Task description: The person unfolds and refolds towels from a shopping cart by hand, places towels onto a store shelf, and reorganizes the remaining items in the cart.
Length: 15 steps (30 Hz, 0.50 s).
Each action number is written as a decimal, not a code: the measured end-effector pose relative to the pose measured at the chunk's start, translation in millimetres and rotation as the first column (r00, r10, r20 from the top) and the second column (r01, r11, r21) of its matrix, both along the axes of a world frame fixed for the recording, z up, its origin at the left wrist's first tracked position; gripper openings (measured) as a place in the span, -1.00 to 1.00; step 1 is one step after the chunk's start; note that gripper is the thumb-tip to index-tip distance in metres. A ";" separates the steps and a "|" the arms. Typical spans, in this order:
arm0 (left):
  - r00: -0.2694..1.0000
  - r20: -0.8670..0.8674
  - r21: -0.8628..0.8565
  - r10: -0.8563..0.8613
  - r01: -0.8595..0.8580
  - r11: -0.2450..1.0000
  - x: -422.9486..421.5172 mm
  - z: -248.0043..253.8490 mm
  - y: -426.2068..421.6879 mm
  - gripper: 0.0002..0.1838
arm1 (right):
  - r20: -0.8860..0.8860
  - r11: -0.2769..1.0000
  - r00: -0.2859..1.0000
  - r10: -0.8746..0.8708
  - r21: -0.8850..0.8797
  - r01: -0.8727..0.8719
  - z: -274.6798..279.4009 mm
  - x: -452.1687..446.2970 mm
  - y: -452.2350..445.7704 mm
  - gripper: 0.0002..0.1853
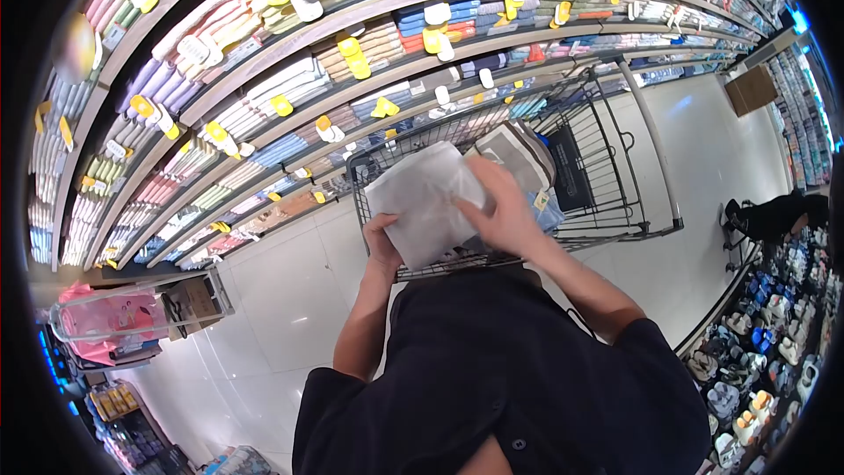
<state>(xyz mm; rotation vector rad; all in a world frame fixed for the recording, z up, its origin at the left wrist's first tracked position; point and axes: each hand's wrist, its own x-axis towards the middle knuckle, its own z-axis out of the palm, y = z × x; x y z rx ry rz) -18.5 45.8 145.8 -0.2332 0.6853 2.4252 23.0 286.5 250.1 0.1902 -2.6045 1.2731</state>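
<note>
A flat, whitish packet (422, 202) with a sheen like plastic wrap is held over a black wire shopping cart (615, 180). My left hand (383, 239) grips its lower left edge, the thumb lying on top. At the right side of the packet, my right hand (505, 208) is closed with its thumb and fingers on the wrap. Whatever is inside the packet cannot be made out. Behind my right hand, a grey-and-white folded item (512, 154) lies in the cart, and part of a blue package (547, 209) shows beside my wrist.
Long shelves (352, 22) of folded textiles with yellow and white tags curve along the far side. At left stands a rack with pink goods (110, 321) and a cardboard box (192, 299). Rows of shoes (747, 369) line the right, near a dark-clothed person (778, 215).
</note>
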 end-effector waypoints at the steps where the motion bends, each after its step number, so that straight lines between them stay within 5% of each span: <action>1: 0.999 0.013 0.043 -0.040 0.039 0.998 -0.7 -0.2 0.4 -0.21 | 0.006 1.000 1.000 -0.015 -0.001 0.015 -11.9 -5.0 5.8 -0.40; 3: 0.995 0.011 0.096 -0.096 0.095 0.991 -2.9 -11.4 5.4 -0.22 | 0.580 0.859 0.815 0.002 -0.418 0.296 -37.2 -18.3 19.2 -0.33; 4: 0.991 0.004 0.149 -0.134 0.132 0.980 -4.8 -19.3 7.2 -0.22 | 0.699 0.615 0.612 0.370 -0.678 0.402 -3.1 -21.5 24.4 -0.31; 5: 0.987 0.014 0.143 -0.157 0.154 0.978 -6.5 -27.2 7.9 -0.22 | 0.702 0.601 0.615 0.360 -0.678 0.423 -10.6 -20.8 28.2 -0.31; 7: 0.978 0.069 0.143 -0.195 0.184 0.972 -8.3 -36.5 11.4 -0.26 | 0.666 0.350 0.545 0.509 -0.739 0.576 -33.4 -16.0 33.8 -0.42; 11: 0.949 0.212 -0.091 -0.233 0.257 0.962 -11.6 -22.0 26.0 -0.28 | 0.714 0.447 0.616 0.332 -0.694 0.565 -57.4 -5.5 42.0 -0.55; 15: 0.961 0.076 -0.283 -0.265 0.276 0.919 -4.5 -25.6 40.6 -0.42 | 0.706 0.475 0.665 0.243 -0.685 0.553 -73.0 0.6 54.7 -0.64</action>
